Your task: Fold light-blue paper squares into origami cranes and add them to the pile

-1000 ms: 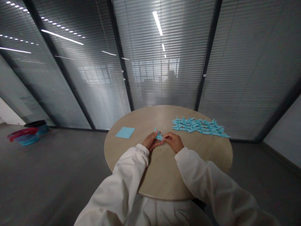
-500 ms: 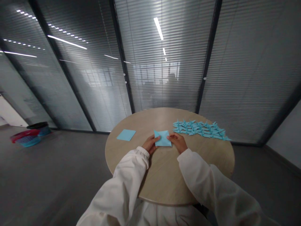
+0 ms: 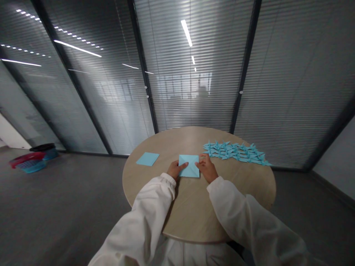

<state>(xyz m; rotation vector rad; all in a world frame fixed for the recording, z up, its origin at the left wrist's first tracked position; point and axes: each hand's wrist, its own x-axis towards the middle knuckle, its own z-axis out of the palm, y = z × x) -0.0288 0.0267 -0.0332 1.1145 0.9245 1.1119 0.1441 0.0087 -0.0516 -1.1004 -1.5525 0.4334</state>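
A light blue square of origami paper (image 3: 189, 168) with crease lines crossing it is between my two hands, over the middle of the table. My left hand (image 3: 175, 170) grips its left edge, thumb on top and the other fingers underneath. At the right edge, my right hand (image 3: 207, 168) has its thumb on the paper, with the fingers curled beside the edge. Another blue paper square (image 3: 148, 159) lies flat to the left. Several folded blue paper cranes (image 3: 235, 151) stand in close rows at the back right.
The round wooden table (image 3: 194, 218) has its near edge at my lap. Behind it rises a glass partition with blinds (image 3: 194, 114). On the floor at far left are a red and blue basket (image 3: 29, 162) and a dark-rimmed one (image 3: 46, 149).
The paper has turned flatter toward me and shows as a fuller square with creases, slightly left and lower. My right fingers have lifted a little off its edge.
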